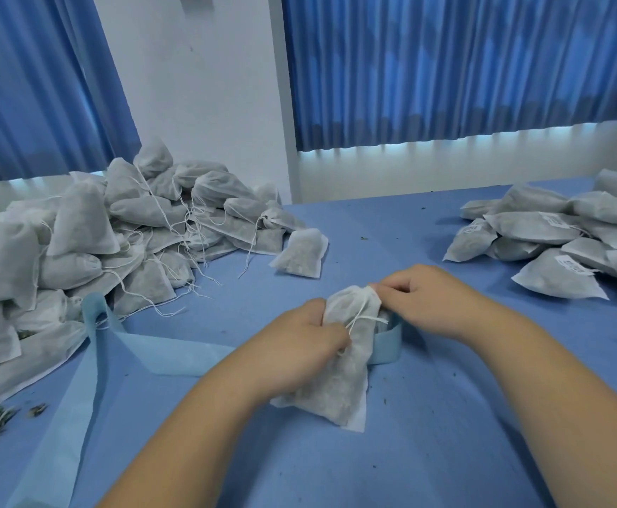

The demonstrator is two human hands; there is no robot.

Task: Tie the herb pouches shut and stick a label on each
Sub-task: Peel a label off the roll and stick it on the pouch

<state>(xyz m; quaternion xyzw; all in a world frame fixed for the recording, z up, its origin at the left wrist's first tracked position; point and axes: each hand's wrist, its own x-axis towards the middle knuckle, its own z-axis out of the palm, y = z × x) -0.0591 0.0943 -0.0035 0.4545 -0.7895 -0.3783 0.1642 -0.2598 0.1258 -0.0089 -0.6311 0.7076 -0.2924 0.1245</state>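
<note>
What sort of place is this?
Probably a small hand-packing workroom: a heap of unlabelled pouches on the left, a labelled pile on the right, one pouch mid-tying on a blue-covered table.

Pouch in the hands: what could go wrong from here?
1. The string lies loose across the pouch; if the left hand and right hand knot it slack, herbs may spill, like the bits on the table.
2. It shows no label; dropped on the labelled pile, it could go unnoticed.
</note>
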